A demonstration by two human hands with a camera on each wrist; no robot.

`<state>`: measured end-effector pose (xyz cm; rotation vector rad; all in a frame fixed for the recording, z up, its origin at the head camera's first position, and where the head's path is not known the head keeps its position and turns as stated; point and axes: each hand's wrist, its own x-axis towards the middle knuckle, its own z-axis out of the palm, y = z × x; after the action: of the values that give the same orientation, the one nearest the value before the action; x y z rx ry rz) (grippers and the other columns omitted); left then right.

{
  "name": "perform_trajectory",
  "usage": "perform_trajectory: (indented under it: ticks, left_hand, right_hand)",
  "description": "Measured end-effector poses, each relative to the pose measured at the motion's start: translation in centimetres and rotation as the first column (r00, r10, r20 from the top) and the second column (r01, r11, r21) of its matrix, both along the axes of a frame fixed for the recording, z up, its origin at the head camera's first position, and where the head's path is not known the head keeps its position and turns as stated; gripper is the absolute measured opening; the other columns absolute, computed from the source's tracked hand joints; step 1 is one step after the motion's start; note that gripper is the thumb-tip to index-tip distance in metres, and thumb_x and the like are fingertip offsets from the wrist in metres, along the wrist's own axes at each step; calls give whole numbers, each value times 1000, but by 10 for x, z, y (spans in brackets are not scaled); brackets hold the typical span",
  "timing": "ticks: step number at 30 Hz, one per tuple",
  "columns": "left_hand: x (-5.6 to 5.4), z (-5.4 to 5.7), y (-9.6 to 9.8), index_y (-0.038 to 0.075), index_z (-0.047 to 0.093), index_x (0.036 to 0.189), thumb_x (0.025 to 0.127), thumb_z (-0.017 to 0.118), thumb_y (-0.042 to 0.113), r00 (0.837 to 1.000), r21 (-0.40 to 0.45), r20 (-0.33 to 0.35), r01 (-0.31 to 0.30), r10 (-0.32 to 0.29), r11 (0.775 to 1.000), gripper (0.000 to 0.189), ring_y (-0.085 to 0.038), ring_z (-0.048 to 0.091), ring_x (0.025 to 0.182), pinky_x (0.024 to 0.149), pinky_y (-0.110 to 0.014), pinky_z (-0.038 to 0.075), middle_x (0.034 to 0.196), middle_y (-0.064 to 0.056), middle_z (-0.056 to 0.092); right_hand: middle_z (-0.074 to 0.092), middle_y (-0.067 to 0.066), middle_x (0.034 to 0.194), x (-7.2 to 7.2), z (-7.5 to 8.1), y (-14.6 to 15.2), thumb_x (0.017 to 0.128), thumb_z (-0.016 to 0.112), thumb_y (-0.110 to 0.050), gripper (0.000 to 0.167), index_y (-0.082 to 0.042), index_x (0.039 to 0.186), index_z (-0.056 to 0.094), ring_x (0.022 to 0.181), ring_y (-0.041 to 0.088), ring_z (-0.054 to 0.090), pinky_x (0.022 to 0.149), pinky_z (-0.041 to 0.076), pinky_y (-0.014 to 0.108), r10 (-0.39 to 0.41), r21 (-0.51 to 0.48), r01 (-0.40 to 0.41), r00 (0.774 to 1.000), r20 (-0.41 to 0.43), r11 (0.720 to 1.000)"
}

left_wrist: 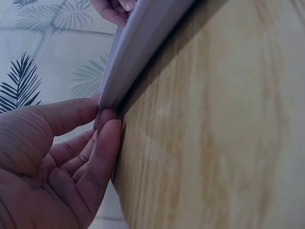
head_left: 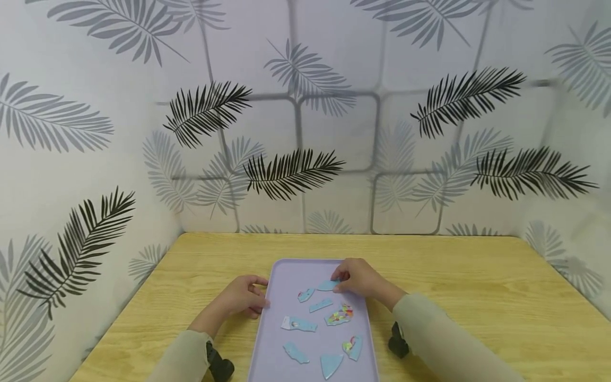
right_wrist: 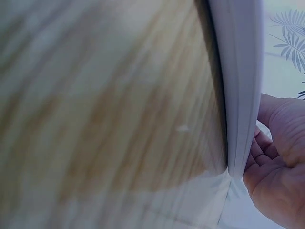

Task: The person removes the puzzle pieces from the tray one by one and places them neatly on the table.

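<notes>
Aligning the plain piece [head_left: 326, 286], the apparent step, called for light edge pressure and a flat slide, clear of the printed piece [head_left: 306, 295] left of the fingertips. The plain piece lay on the tray [head_left: 286, 273], its end pinched between the right hand's [head_left: 360, 278] thumb and bent fingers. The left hand [head_left: 245, 297] gripped the tray's rim, fingers curled.
</notes>
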<state>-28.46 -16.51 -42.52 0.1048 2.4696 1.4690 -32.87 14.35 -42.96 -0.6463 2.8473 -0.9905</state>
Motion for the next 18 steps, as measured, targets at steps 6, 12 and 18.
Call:
perform_trajectory:
  ticks: [6, 12, 18]
  left_hand:
    - [1, -1, 1, -4, 55, 126, 81, 75, -2, 1000, -9, 0, -3, 3, 1000, 49, -20, 63, 65, 55, -32, 57, 85, -11, 60]
    - [1, -2, 2, -3, 56, 126, 81, 75, -2, 1000, -12, 3, -19, 19, 1000, 49, -20, 63, 64, 55, -33, 57, 85, -10, 61]
    - [0, -1, 2, -4, 56, 127, 81, 75, -3, 1000, 0, 2, -15, 15, 1000, 50, -20, 63, 64, 55, -33, 57, 85, -11, 61]
  right_hand:
    - [59, -3, 82, 2, 1, 0, 79, 81, -9, 12, -9, 89, 74, 78, 13, 52, 70, 48, 29, 29, 21, -28, 999, -36, 999]
    - [57, -2, 86, 4, 1, -1, 82, 78, -10, 13, -5, 94, 74, 78, 13, 53, 72, 50, 30, 77, 88, -69, 993, -89, 994]
    - [57, -1, 94, 6, 1, -1, 86, 75, -10, 17, -2, 100, 72, 86, 14, 56, 78, 51, 32, 117, 149, -101, 987, -106, 984]
